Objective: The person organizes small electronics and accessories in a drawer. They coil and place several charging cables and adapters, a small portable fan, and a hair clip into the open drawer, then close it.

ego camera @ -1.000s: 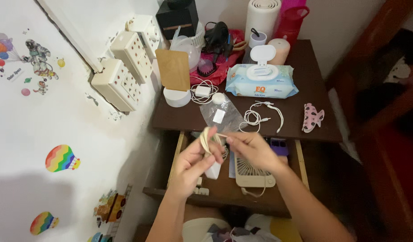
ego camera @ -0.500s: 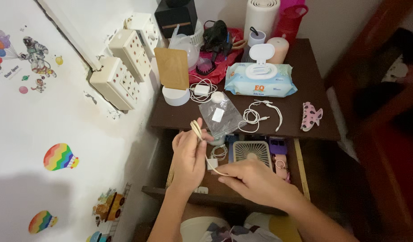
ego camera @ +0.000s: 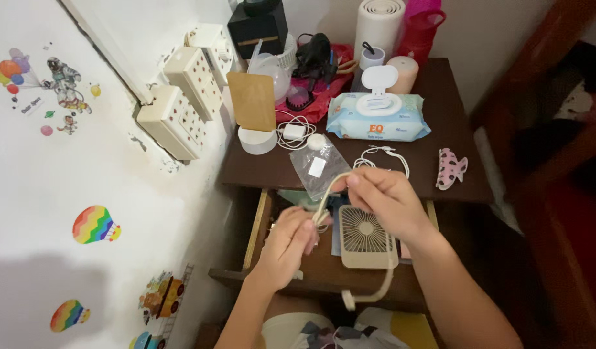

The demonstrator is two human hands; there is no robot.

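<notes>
Head view: open drawer (ego camera: pixel 256 223) w/ beige fan (ego camera: pixel 366 238); both hands' grip on cable (ego camera: pixel 329 192).

Around the small fan (ego camera: pixel 366 236) in the open drawer (ego camera: pixel 256 226), bare drawer floor lies left — behind it the tabletop is crowded: plastic bag (ego camera: pixel 318 167), white cable (ego camera: pixel 382 158), wipes pack (ego camera: pixel 377 118).

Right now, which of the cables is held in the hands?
The beige cable, stretched between both hands over the open drawer; the white cables lie coiled on the tabletop.
</notes>
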